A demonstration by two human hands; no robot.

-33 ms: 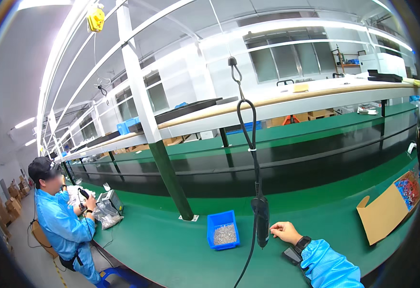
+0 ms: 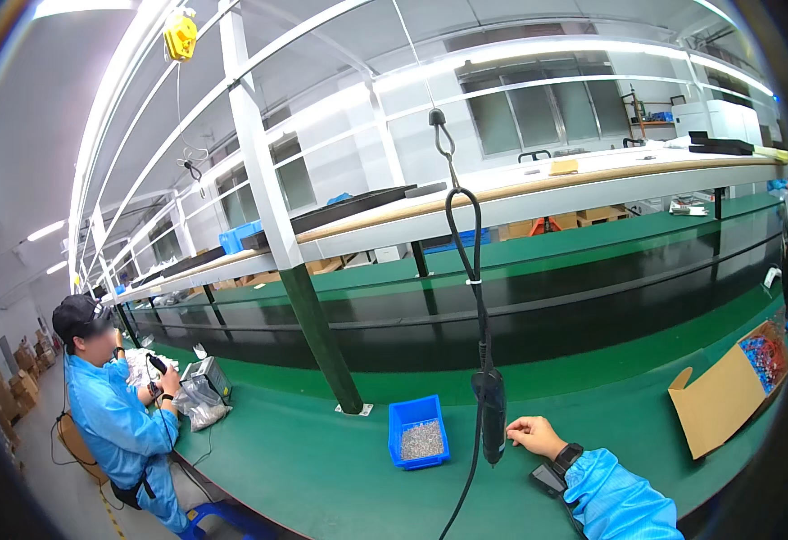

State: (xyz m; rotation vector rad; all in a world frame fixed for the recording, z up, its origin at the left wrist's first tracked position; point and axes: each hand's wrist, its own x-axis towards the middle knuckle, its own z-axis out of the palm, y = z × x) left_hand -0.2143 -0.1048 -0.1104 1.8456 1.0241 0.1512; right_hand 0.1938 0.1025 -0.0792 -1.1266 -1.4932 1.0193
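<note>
My right hand (image 2: 538, 436) reaches in from the lower right in a blue sleeve, with a black watch (image 2: 568, 455) on the wrist. Its thumb and fingers are drawn together in a pinch; whatever they hold, if anything, is too small to make out. Just left of the fingertips hangs a black electric screwdriver (image 2: 491, 416), upright on a cord and loop. Whether the fingers touch it, I cannot tell. Farther left, a blue bin (image 2: 394, 455) holds many small metallic parts (image 2: 422, 440), likely screws. My left hand is out of view.
An open cardboard box (image 2: 714, 405) with red and blue parts stands at the right of the green table (image 2: 340, 486). A small dark device (image 2: 547, 479) is by my wrist. At left, a co-worker (image 2: 119, 414) in blue holds a black tool. A green post (image 2: 322, 337) rises behind the bin.
</note>
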